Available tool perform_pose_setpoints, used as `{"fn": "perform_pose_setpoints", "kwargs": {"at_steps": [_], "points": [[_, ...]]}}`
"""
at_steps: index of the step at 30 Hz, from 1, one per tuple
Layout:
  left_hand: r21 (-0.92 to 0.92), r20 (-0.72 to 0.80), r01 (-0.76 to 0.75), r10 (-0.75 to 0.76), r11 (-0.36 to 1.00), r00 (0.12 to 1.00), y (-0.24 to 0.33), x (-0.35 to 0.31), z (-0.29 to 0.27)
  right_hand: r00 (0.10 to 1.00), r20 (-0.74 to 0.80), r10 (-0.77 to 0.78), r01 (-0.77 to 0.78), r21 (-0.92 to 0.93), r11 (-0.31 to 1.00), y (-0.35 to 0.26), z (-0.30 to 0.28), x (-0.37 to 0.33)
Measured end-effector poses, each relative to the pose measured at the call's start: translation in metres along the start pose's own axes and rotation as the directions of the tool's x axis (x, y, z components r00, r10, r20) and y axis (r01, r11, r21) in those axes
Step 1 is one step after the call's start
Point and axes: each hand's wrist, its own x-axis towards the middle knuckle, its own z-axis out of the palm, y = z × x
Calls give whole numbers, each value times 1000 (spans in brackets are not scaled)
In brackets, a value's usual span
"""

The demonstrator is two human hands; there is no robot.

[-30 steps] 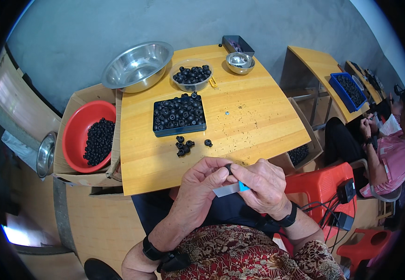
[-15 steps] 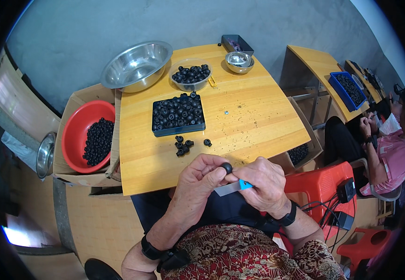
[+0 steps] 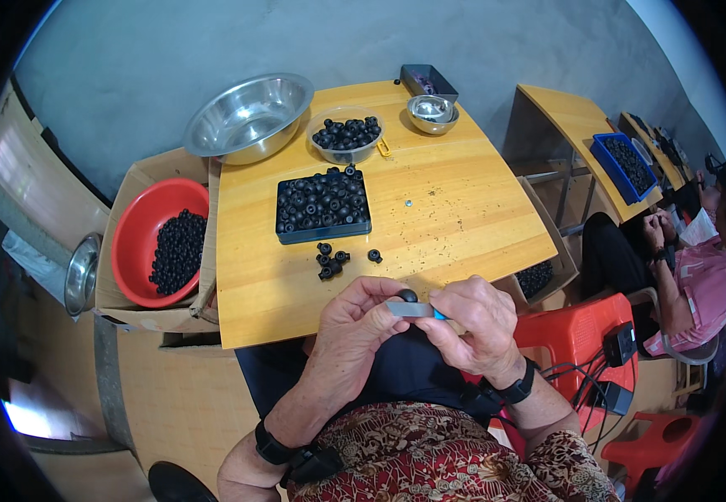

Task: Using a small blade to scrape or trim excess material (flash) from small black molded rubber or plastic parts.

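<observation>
Above the table's near edge, my left hand [image 3: 357, 322] pinches a small round black part [image 3: 408, 295], like a rubber bulb, between thumb and fingers. My right hand [image 3: 478, 322] is closed round a small blue-handled knife [image 3: 411, 309]. Its flat silver blade lies level across the near side of the black part, close to my left thumb. Beyond my hands, several black parts [image 3: 329, 263] form a small cluster on the table, with a single one [image 3: 375, 256] to their right. Behind them a dark rectangular tray [image 3: 324, 234] is heaped with similar parts.
The wooden table [image 3: 254, 293] carries a clear tub [image 3: 342, 154] of parts, a large steel basin [image 3: 250, 125], small metal bowls [image 3: 432, 125] and scattered crumbs. A red basin [image 3: 133, 259] stands left in a cardboard box. To the right are a red stool [image 3: 564, 322] and a person [image 3: 697, 284] seated.
The blade has swung up from below the black part to lie level across it. My right fingers have shifted on the handle; my left hand keeps its pinch.
</observation>
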Motion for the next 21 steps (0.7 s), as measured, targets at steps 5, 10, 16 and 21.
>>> {"fn": "perform_pose_setpoints", "kwargs": {"at_steps": [5, 10, 16, 21], "points": [[-57, 48, -16, 19, 998, 999, -1, 0, -1, 1000, 0, 1, -1, -37, 999, 1, 2, -2], [-137, 69, 2, 8, 991, 998, -2, 1, -4, 1000, 12, 1, -1, -60, 998, 1, 2, -2], [-187, 69, 28, -15, 982, 998, -3, 2, -7, 998, 31, -46, 50, -122, 991, 3, 5, -1], [-197, 69, -11, 25, 980, 997, -5, 4, -9, 995, 57, -78, 86, -171, 982, 3, 5, -3]]}}
